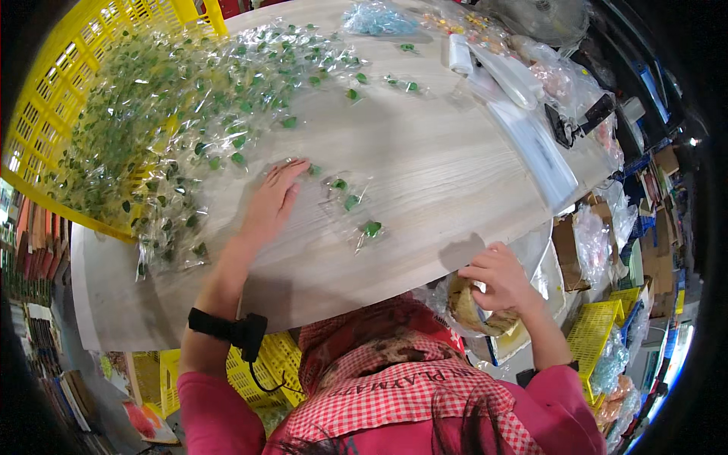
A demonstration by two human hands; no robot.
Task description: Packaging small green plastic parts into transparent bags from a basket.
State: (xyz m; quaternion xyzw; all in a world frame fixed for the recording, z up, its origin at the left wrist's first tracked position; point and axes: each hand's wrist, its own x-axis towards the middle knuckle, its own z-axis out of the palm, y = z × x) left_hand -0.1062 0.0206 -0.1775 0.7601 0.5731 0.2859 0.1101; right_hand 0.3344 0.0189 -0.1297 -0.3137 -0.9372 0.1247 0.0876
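Observation:
My left hand (274, 193) lies over the pale tabletop with its fingers stretched out together. Its fingertips touch or nearly touch a small clear packet with a green leaf-like piece (315, 171). A short row of similar clear packets (351, 202) lies just right of it. Beyond the near table edge, my right hand (497, 280) has curled fingers, thumb close to the forefinger; anything between them is too small to see. Under that hand is a round tan ring-shaped thing (464, 305) with clear plastic around it.
A yellow crate (47, 114) tips toward the table at the left, spilling a heap of green-dotted packets (174, 98). At the back lie a light blue bundle (379, 19) and clear plastic bags (531, 152). A black clamp-like holder (561, 125) stands right. More yellow crates (595, 334) are below.

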